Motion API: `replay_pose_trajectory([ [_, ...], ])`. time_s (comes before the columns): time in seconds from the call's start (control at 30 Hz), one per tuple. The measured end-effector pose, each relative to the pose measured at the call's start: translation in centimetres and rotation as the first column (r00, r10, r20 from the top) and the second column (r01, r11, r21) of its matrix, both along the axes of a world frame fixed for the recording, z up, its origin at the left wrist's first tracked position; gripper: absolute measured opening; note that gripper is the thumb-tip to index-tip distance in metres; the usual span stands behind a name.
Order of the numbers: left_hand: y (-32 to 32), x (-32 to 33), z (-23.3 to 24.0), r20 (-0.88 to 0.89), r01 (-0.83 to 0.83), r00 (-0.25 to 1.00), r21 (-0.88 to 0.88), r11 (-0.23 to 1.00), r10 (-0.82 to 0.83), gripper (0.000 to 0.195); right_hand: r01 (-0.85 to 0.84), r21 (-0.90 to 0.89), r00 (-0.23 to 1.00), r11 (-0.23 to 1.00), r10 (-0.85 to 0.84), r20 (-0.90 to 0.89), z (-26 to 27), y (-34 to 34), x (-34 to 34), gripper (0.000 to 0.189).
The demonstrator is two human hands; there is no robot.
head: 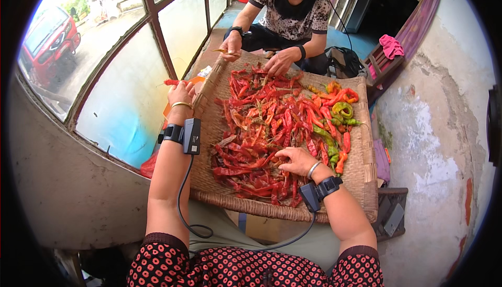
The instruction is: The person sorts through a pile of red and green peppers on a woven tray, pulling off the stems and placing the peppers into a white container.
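A shallow woven basket tray [204, 169] lies before me, heaped with dried red chili peppers [251, 149]. Fresher green and red peppers [339, 110] are bunched along its right side. My left hand [180, 93] is raised beyond the tray's left rim and pinches a red chili pepper [171, 82]. Behind that hand shows part of an orange container [196, 80], mostly hidden. My right hand [296, 161] rests low over the near right part of the heap, thumb and fingers apart, with nothing seen between them. Its fingertips are close to the dried peppers.
Across the tray sits another person [292, 16], one hand in the peppers, the other holding a thin yellowish pepper. Window panes [125, 87] border the left; a stained wall [423, 130] stands right. A red plastic bag [149, 164] lies left. A dark bag [345, 61] stands beyond.
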State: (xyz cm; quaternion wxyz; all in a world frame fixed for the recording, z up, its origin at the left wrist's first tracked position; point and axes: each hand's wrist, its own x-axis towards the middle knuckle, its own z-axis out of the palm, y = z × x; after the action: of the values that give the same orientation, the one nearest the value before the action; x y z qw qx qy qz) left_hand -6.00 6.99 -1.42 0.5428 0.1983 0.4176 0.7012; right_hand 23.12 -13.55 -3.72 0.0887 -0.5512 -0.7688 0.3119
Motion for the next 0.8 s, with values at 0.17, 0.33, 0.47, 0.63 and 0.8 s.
replay_pose_trajectory([
  [0.17,1.5,-0.9,-3.8,-0.117,0.018,0.993,0.140,0.990,-0.002,0.014,0.175,0.179,0.962,0.968,-0.207,0.177,1.0,-0.3,-0.2,0.033],
  [0.33,-6.2,6.9,0.3,-0.765,0.857,0.265,-0.091,0.506,-0.587,0.023,0.199,0.058,0.923,0.978,-0.207,0.325,0.8,-0.5,0.7,0.035],
  [0.47,-9.3,8.5,0.5,-0.922,0.893,-0.276,-0.351,0.283,-0.271,0.027,0.154,0.057,0.932,0.986,-0.164,0.323,0.2,-0.4,0.9,0.036],
  [0.63,-9.1,8.6,-2.7,-0.887,0.860,-0.455,-0.459,0.222,-0.072,0.032,0.141,0.013,0.903,0.990,-0.134,0.407,0.3,-0.1,0.5,0.025],
  [0.8,-9.2,8.6,-2.4,-0.830,0.807,-0.557,-0.550,0.217,-0.034,0.028,0.235,0.033,0.899,0.971,-0.230,0.372,0.8,-0.3,0.5,0.017],
])
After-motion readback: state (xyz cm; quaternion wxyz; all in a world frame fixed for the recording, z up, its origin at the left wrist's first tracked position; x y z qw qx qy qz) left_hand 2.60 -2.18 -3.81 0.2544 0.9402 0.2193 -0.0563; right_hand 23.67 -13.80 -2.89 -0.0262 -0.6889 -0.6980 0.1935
